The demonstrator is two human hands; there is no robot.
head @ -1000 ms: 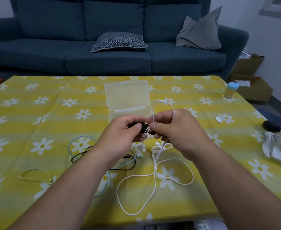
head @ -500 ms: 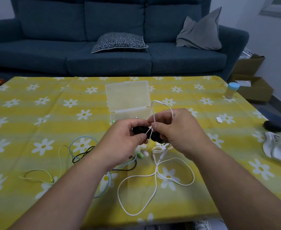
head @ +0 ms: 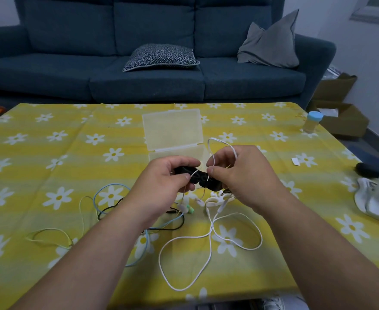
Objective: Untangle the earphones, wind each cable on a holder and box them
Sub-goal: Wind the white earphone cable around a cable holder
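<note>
My left hand (head: 164, 182) grips one end of a black cable holder (head: 198, 179) above the table's middle. My right hand (head: 240, 173) pinches the white earphone cable (head: 211, 238) against the holder's other end; a loop of it rises over my right fingers and the rest trails in loops toward the near edge. A second, white holder (head: 217, 199) lies under my right hand. The blue cable (head: 103, 191), black cable (head: 175, 228) and pale green cable (head: 50, 231) lie tangled to the left. The clear plastic box (head: 173, 130) stands open behind my hands.
The table wears a yellow cloth with white flowers (head: 50, 153). A small bottle with a blue cap (head: 311, 121) stands at the far right. A white object (head: 376, 198) and a dark one (head: 367, 170) lie at the right edge. A blue sofa (head: 139, 63) stands behind.
The black holder has turned and shows more between my hands. My right fingers have shifted along the white cable, and its loop above them has shrunk a little.
</note>
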